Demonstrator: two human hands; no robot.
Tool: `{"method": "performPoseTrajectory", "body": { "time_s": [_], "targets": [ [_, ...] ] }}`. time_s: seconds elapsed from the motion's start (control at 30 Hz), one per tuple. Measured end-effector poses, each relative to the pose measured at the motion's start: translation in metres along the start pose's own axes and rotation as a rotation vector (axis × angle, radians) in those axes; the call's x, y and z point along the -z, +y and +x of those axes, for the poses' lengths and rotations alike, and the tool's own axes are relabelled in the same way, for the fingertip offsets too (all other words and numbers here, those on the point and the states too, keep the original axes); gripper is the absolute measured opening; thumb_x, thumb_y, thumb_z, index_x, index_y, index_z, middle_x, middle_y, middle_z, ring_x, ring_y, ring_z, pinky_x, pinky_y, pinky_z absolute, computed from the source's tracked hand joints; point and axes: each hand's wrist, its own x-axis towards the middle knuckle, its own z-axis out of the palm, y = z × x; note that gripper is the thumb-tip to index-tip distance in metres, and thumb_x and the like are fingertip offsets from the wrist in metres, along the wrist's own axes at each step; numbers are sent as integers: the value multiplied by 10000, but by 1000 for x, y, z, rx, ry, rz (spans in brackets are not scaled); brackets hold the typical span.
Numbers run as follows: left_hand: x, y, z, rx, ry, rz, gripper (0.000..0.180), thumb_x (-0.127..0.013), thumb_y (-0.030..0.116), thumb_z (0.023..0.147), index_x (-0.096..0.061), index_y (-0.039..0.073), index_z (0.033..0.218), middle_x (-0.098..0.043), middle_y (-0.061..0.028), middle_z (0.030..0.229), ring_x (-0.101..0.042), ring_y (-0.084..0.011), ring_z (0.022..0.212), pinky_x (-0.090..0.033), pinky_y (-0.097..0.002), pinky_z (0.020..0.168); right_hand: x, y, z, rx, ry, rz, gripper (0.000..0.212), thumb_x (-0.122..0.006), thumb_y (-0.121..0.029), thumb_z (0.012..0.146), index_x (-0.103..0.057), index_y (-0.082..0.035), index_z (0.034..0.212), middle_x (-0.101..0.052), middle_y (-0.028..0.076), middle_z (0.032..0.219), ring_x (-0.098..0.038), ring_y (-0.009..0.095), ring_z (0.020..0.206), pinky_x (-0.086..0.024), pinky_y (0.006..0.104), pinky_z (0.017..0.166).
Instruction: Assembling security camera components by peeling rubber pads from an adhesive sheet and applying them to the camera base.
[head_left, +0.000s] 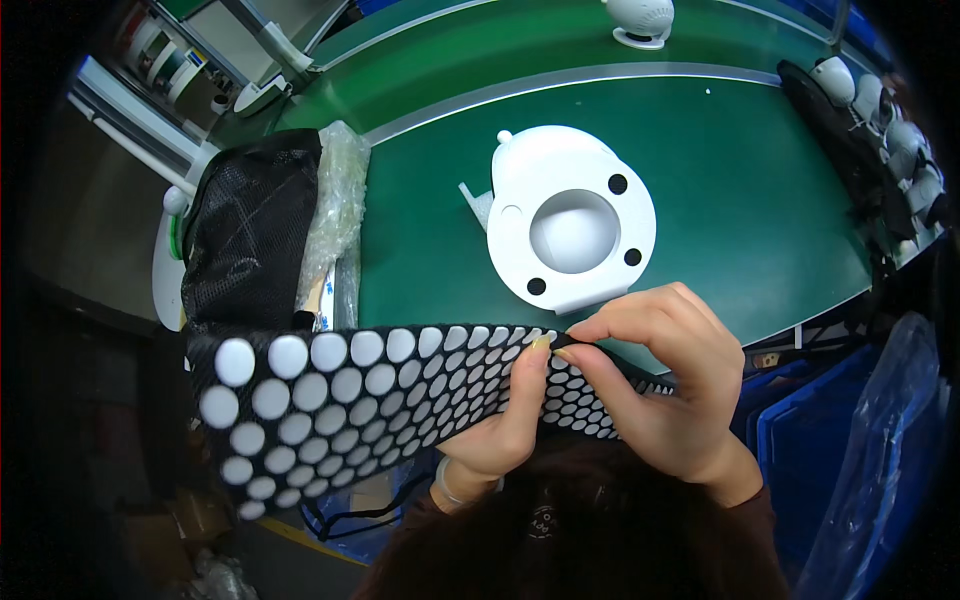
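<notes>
My left hand grips a black sheet with rows of white round dots, its thumb on the upper edge. The sheet stretches out to the left and drops in front of me. My right hand is closed in a pinch at the same edge, beside my left thumb. A small black piece shows at its fingertips; whether it is loose or part of the sheet I cannot tell. Just beyond lies a white round plastic housing with a large central opening, three black round pads and a faint circular outline.
The green table has a raised metal strip behind. A black mesh bag and clear plastic wrap lie at left. A white rounded device stands far back, several more at right. Blue bins are below right.
</notes>
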Motion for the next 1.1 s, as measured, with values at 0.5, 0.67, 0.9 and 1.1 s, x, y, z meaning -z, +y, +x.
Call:
{"method": "performPoseTrajectory", "body": {
  "time_s": [0.5, 0.67, 0.9, 1.1],
  "targets": [
    [8, -2, -7, -22, -13, 83, 170, -575, -35, 704, -564, -35, 873, -603, -60, 824, -575, -111, 713, -439, -175, 635, -4, -8, -7, 132, 16, -201, 164, -650, -5, 586, -552, -53, 709, -542, 38, 675, -510, 196, 571, -408, 268, 482],
    [13, 2, -7, -27, -9, 110, 214, -577, -33, 703, -532, -44, 912, -592, -68, 845, -569, -119, 734, -435, -180, 648, -10, -9, -7, 147, 67, -127, 174, -650, 6, 582, -553, -42, 718, -537, 46, 668, -507, 196, 552, -410, 266, 475],
    [11, -8, -9, -13, -29, 97, 280, -580, -30, 702, -488, -56, 965, -577, -79, 875, -559, -131, 763, -430, -186, 667, -8, -7, -9, 68, 21, -122, 185, -648, 58, 573, -565, -16, 721, -554, 79, 680, -529, 189, 591, -408, 250, 528],
    [14, -9, -10, -13, -48, 90, 340, -582, -28, 701, -450, -66, 1011, -564, -89, 900, -551, -141, 787, -426, -191, 683, -7, -6, -11, 56, 37, -150, 177, -646, 56, 572, -562, -15, 710, -555, 80, 681, -532, 187, 607, -410, 245, 538]
  ]
}}
